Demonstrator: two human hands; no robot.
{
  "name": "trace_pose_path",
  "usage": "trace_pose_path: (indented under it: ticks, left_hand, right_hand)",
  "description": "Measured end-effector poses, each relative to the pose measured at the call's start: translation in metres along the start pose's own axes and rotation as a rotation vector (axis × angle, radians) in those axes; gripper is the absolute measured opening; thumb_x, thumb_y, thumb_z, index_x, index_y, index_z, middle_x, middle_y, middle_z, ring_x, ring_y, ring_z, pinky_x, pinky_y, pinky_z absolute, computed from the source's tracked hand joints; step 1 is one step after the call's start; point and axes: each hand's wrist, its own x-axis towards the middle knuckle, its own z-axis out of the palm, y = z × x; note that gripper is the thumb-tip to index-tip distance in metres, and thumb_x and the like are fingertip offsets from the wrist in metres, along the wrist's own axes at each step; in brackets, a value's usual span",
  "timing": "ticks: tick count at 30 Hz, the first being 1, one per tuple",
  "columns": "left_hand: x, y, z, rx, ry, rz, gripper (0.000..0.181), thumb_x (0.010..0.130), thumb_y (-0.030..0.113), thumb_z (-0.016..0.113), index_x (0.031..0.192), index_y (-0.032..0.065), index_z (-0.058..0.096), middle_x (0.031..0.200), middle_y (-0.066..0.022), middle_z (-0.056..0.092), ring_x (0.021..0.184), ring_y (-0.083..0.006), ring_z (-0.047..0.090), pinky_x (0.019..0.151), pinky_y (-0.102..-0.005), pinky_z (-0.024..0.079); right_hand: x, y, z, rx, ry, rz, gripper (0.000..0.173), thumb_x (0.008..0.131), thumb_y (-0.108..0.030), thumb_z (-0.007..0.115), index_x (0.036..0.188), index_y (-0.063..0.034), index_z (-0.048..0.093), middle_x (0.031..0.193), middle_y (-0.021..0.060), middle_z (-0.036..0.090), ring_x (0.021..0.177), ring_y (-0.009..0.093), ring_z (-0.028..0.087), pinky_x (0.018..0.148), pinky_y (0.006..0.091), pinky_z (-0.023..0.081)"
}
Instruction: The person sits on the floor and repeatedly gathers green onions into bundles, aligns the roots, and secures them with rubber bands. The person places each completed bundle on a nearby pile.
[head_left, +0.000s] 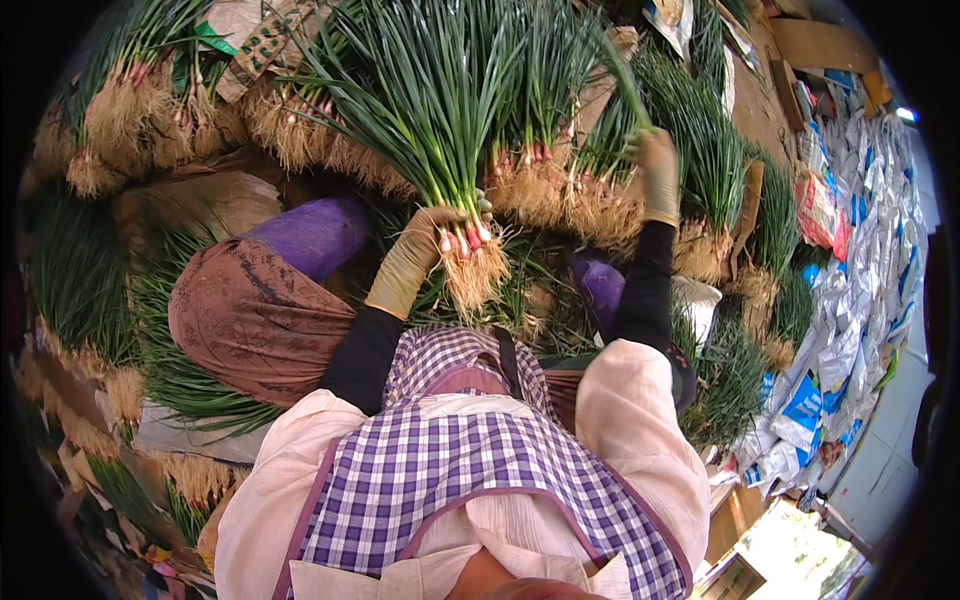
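My left hand (431, 232), in a tan rubber glove, grips a bunch of spring onions (446, 142) just above the reddish bulbs, with the pale roots hanging down and the green leaves fanned out away from me. My right hand (654, 161), gloved too and somewhat blurred, is raised at the right, closed around a few long green leaves (625, 79). Right behind the held bunch, more rooted spring onions (529, 169) lie in a row. Loose green leaves and stalks (551, 304) are scattered below my hands, between my knees.
Piled spring onions (135, 97) surround me, with a leafy heap (187, 352) at the left over sheet material. A cardboard piece (199, 202) lies beside my left knee. A white container (697, 300) stands by my right forearm. Silvery and blue plastic sacks (840, 315) line the right side.
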Motion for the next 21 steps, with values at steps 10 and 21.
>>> trace_pose_path:
  ticks: [10, 21]
  left_hand:
    - [-0.001, 0.003, 0.002, 0.011, -0.200, 0.064, 0.067, 0.077, 0.009, 0.063, 0.137, -0.0052, 0.038, 0.114, -0.0159, 0.061, 0.109, -0.0306, 0.059, 0.092, -0.0446, 0.051]
    - [0.012, -0.003, -0.030, -0.083, -0.106, -0.023, 0.072, 0.071, 0.001, 0.057, 0.138, -0.0122, 0.034, 0.133, -0.0260, 0.050, 0.125, -0.0352, 0.049, 0.103, -0.0476, 0.044]
  right_hand:
    - [-0.038, -0.032, -0.132, -1.370, 0.540, 0.089, 0.061, 0.084, -0.041, 0.064, 0.129, -0.0016, 0.052, 0.117, 0.0196, 0.062, 0.100, 0.027, 0.064, 0.087, 0.0405, 0.050]
    - [-0.086, 0.046, 0.153, -0.864, -0.019, 0.181, 0.024, 0.091, -0.030, 0.063, 0.106, -0.0108, 0.063, 0.084, 0.0099, 0.068, 0.065, 0.015, 0.063, 0.059, 0.0284, 0.053]
